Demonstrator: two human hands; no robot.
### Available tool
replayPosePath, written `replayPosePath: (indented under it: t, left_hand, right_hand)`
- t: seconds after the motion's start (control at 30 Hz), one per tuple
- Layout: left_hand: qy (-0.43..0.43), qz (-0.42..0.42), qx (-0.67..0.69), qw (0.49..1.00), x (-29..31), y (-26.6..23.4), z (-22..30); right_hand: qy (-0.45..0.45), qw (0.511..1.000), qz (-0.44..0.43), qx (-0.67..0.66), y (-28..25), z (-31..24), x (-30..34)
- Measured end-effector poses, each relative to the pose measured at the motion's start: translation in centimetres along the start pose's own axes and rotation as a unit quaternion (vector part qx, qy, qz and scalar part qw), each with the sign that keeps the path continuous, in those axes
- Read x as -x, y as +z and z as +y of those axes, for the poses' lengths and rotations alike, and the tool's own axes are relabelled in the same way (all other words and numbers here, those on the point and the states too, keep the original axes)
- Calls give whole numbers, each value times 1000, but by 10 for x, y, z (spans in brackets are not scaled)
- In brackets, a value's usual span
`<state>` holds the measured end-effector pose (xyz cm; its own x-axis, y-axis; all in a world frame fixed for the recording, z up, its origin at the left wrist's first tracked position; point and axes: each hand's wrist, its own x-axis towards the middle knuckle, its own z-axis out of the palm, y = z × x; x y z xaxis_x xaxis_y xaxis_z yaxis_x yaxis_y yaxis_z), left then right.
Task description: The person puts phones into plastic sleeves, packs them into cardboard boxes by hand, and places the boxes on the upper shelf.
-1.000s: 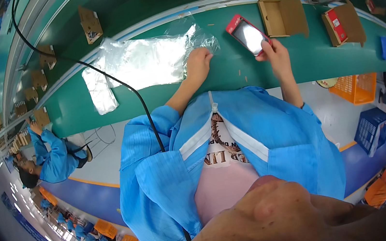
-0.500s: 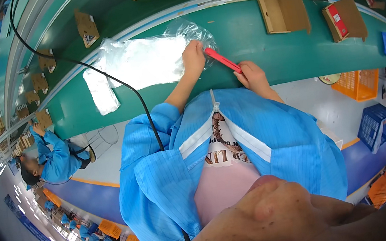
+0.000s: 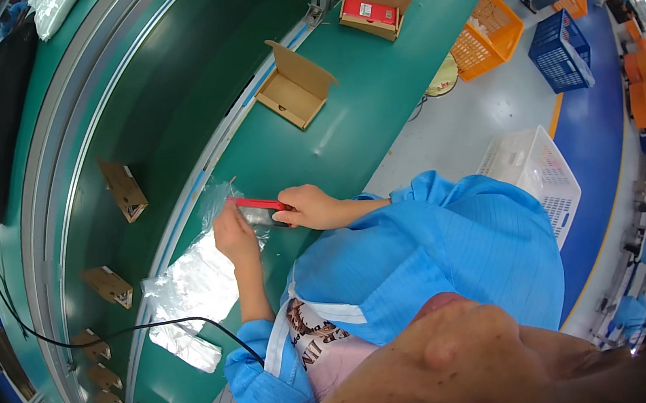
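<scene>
My right hand (image 3: 307, 207) is closed round the right end of a slim red bar-like item (image 3: 260, 203), seen edge-on, with a dark part under the fingers; its exact kind I cannot make out. At the other end, my left hand (image 3: 235, 233) has its fingers bent together, touching or gripping the red item's tip. Behind and beneath the left hand lies a stack of clear, shiny plastic bags (image 3: 196, 282) on the green work surface (image 3: 325, 152). A smaller folded bundle of plastic (image 3: 187, 346) rests against the stack's near left side.
An open, bare cardboard box (image 3: 292, 101) stands beyond my hands; another box (image 3: 372, 16) holds a red package. Several small boxes (image 3: 124, 188) sit past the metal rail. A black cable (image 3: 152, 326) crosses at left. Orange (image 3: 487, 33), blue (image 3: 559, 52) and white (image 3: 537, 181) crates stand at right.
My view has swung toward the right, so the bench now runs diagonally. The red item has turned nearer level, and my right hand has closed further round its end. The bags stay on the bench.
</scene>
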<state>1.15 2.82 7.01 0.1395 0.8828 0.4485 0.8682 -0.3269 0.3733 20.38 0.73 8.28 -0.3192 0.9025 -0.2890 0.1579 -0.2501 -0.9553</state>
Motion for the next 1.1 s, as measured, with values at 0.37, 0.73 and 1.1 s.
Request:
replayPosePath:
  t: [0.37,0.73,1.1]
  left_hand:
    - [23,15,37,999,3,-6,8]
    - [92,-19,145,985,-4,-23,62]
    - [-554,-80,624,545,-11,14,5]
  right_hand:
    - [70,991,34,-105,23,20,-13]
    - [69,983,100,-136,28,43,-42]
    - [49,970,-39,-234,-5,-19,-40]
